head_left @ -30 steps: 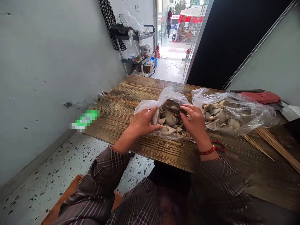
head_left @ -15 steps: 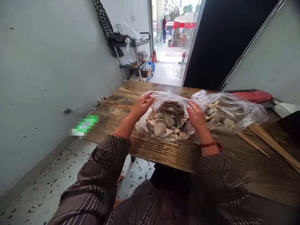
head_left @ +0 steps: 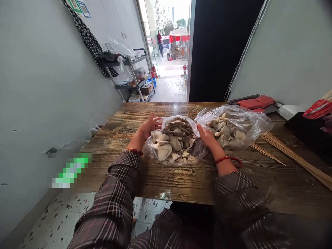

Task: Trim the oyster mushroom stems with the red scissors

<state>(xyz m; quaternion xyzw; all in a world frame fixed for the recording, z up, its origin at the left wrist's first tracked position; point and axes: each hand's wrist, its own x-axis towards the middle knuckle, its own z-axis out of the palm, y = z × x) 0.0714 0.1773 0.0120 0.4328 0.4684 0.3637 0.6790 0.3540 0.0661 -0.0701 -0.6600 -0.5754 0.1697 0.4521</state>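
A clear plastic bag (head_left: 153, 150) lies open on the wooden table, its mouth spread around grey-brown oyster mushrooms (head_left: 176, 141). Against the bag's left side rests my left hand (head_left: 149, 128), fingers apart and thumb raised. My right hand (head_left: 206, 137) lies along the bag's right side, fingers stretched toward the rim and partly hidden from view. Just beyond it, a second clear bag (head_left: 255, 121) holds more oyster mushrooms (head_left: 224, 129).
Thin wooden skewers (head_left: 293, 154) lie on the table (head_left: 166, 183) at the right. Behind them are a dark tray (head_left: 234, 101) with red packets (head_left: 255, 102) and a black box (head_left: 303, 133). A shelf cart (head_left: 129, 62) stands by the doorway.
Both hands have come down from above the bag to its sides. The bag's rim is now spread wider and lower, baring more of the mushrooms. The view has turned right.
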